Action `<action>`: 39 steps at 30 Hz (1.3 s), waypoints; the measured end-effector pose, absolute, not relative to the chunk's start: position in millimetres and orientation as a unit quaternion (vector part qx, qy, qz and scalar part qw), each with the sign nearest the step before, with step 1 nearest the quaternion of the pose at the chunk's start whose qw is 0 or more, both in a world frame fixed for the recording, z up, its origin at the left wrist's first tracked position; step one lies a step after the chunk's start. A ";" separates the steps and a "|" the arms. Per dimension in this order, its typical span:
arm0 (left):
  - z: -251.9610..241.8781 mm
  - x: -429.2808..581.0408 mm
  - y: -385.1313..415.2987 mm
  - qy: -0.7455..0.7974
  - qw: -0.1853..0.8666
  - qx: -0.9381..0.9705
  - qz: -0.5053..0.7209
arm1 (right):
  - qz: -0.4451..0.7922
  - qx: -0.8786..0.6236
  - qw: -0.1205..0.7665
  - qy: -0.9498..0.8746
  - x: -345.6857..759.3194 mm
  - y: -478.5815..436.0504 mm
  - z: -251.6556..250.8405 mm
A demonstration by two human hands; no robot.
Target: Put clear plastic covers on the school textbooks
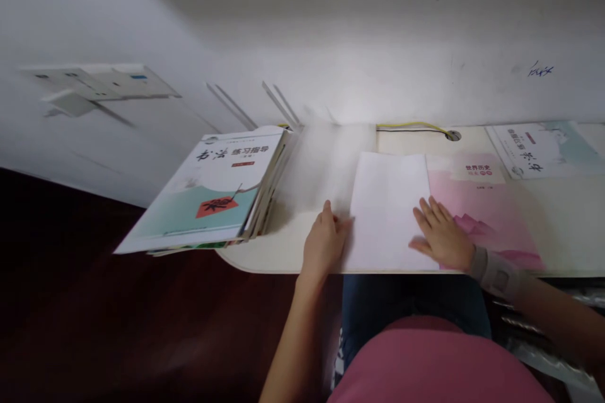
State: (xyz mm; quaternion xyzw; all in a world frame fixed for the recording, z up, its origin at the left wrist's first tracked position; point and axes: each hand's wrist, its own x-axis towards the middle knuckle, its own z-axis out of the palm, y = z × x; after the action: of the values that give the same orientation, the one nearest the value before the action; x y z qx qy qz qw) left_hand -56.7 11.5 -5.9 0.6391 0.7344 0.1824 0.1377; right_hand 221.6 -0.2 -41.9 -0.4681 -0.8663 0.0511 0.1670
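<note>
A book with a pink cover point(496, 220) lies on the white desk, beside a plain white page or sheet point(390, 201) that meets its left edge. My right hand point(442, 233) rests flat across this seam, fingers spread. Just left of the white page is my left hand point(325, 239), its fingers slightly bent and apart, with the thumb near the page's edge. Beyond it a pale, see-through sheet point(326, 164) is smeared by motion. Whether the left fingers touch that sheet I cannot tell.
A stack of booklets point(222, 189) stands at the desk's left end, overhanging the edge. Another booklet point(543, 150) lies at the back right. A yellow cable point(416, 124) runs along the wall into a desk hole. A plug point(70, 102) sits in the wall socket at left.
</note>
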 end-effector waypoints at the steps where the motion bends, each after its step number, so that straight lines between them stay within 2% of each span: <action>1: -6.0 -59.8 10.8 0.725 0.189 0.627 0.213 | 0.070 -0.464 0.179 -0.865 220.9 -17.0 -42.0; 7: 32.9 -52.7 4.0 0.576 0.483 0.462 0.470 | 0.141 -0.499 0.238 -0.821 206.3 -58.7 -43.5; 9: 58.3 -40.5 -0.8 0.519 0.526 0.430 0.519 | 0.152 -0.510 0.255 -0.808 203.0 -57.8 -42.1; 12: 89.8 -13.0 -4.1 0.438 0.535 0.476 0.544 | 0.197 -0.499 0.289 -0.793 205.9 -58.2 -41.9; 15: 95.8 19.8 4.4 0.350 0.492 0.604 0.521 | 0.288 -0.522 0.367 -0.715 216.3 -64.5 -50.5; 17: 82.8 40.7 16.0 0.335 0.417 0.709 0.459 | 0.348 -0.544 0.424 -0.635 225.0 -68.8 -60.1; 20: 46.9 66.6 35.6 0.401 0.265 0.820 0.312 | 0.400 -0.532 0.478 -0.573 241.1 -68.7 -71.0; 24: 0.6 89.3 58.4 0.451 0.151 0.873 0.104 | 0.481 -0.477 0.577 -0.455 276.3 -55.7 -65.3; 27: -16.4 99.3 70.6 0.441 0.089 0.893 0.007 | 0.496 -0.486 0.604 -0.391 311.0 -44.9 -53.8; 31: -16.1 111.5 66.3 0.450 0.045 0.891 -0.040 | 0.450 -0.539 0.633 -0.325 350.4 -32.5 -43.6; 33: -9.5 118.5 50.9 0.469 0.018 0.881 -0.054 | 0.413 -0.594 0.604 -0.334 366.2 -22.1 -39.0; 36: 4.2 124.5 24.2 0.469 -0.005 0.881 -0.060 | 0.337 -0.664 0.474 -0.471 389.7 3.3 -29.2; 39: 17.9 118.3 23.0 0.437 0.036 0.898 -0.027 | 0.253 -0.669 0.352 -0.604 409.6 33.8 -20.3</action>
State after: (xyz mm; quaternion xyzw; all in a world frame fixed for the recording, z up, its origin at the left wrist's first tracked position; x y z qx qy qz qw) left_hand 118.3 23.0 17.9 0.8982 0.4372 -0.0270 0.0358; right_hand 409.6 33.8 -20.3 -0.6688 -0.6044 0.2527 0.3515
